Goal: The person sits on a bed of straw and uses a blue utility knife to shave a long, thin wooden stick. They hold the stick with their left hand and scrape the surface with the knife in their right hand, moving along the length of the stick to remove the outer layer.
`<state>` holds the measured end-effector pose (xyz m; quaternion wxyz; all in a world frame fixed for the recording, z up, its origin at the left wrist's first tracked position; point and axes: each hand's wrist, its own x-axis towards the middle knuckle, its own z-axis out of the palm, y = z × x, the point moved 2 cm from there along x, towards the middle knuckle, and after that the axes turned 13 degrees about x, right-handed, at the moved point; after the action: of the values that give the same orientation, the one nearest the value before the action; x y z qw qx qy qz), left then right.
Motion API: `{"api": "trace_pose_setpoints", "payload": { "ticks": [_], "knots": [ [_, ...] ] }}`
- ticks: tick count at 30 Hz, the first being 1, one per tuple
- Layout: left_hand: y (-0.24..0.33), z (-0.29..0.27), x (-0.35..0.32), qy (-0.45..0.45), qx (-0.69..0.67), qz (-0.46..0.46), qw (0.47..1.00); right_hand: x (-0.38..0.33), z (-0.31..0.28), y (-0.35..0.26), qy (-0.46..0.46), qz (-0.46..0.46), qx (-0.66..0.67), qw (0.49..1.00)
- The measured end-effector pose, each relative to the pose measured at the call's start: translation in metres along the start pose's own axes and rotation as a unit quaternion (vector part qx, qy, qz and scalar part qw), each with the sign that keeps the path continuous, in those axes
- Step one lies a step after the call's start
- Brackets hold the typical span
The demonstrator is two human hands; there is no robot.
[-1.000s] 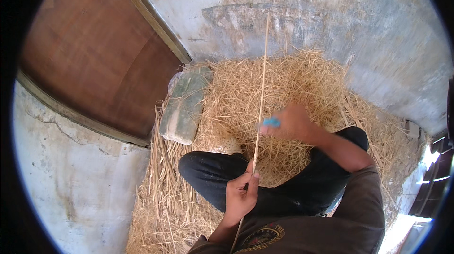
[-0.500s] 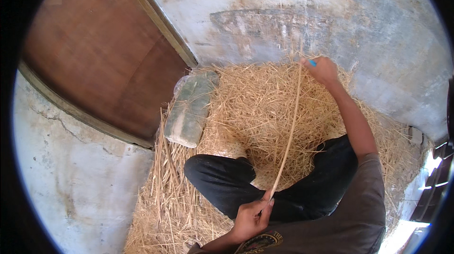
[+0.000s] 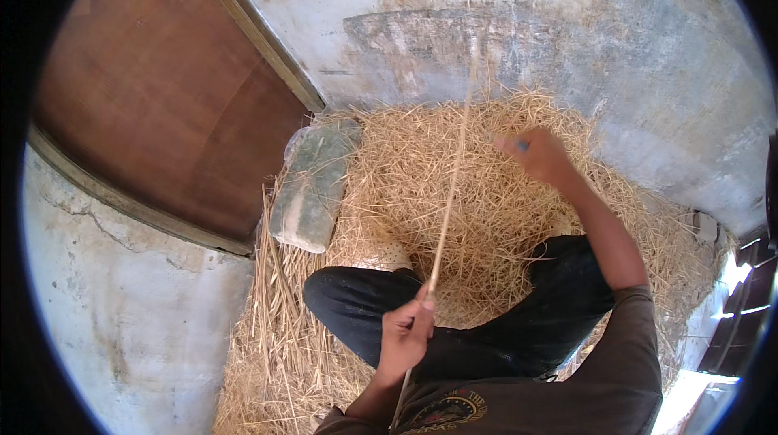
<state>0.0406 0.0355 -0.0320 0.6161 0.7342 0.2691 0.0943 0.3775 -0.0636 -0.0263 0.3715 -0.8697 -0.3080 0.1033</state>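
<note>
I sit cross-legged on a heap of loose straw (image 3: 486, 184). My left hand (image 3: 405, 330) pinches the lower part of a long thin straw stalk (image 3: 450, 184) that runs up and away toward the wall. My right hand (image 3: 539, 155) is raised over the straw to the right of the stalk, blurred, with something small and blue at its fingertips. Whether it touches the stalk cannot be told. My legs in dark trousers (image 3: 454, 330) lie below the hands.
A grey-green stone block in clear plastic (image 3: 312, 188) lies at the left edge of the straw. Behind it stands a brown wooden door (image 3: 162, 103) in a frame. A rough grey plaster wall (image 3: 567, 38) rises beyond the heap. Bare concrete floor (image 3: 121, 313) lies left.
My right hand, high at the stalk's far end half a second ago, has dropped down and toward me. The stalk has swung back to a more upright line. My left hand keeps its grip.
</note>
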Motion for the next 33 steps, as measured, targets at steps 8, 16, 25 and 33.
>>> {"api": "trace_pose_setpoints", "payload": {
  "ticks": [8,16,25,33],
  "knots": [
    [0.015,-0.004,-0.006,0.033,0.075,0.057,0.995,-0.051,0.048,-0.058,-0.065,-0.157,-0.039,0.985],
    [0.009,-0.011,-0.006,0.08,0.218,0.105,0.967,-0.072,0.07,-0.08,-0.084,-0.296,-0.028,0.951],
    [0.021,-0.014,-0.011,0.112,0.284,0.155,0.94,-0.076,0.068,-0.078,-0.038,-0.323,-0.032,0.945],
    [0.03,-0.006,-0.016,0.117,0.306,0.145,0.934,-0.08,0.066,-0.077,-0.061,-0.318,-0.014,0.946]
  ]
}}
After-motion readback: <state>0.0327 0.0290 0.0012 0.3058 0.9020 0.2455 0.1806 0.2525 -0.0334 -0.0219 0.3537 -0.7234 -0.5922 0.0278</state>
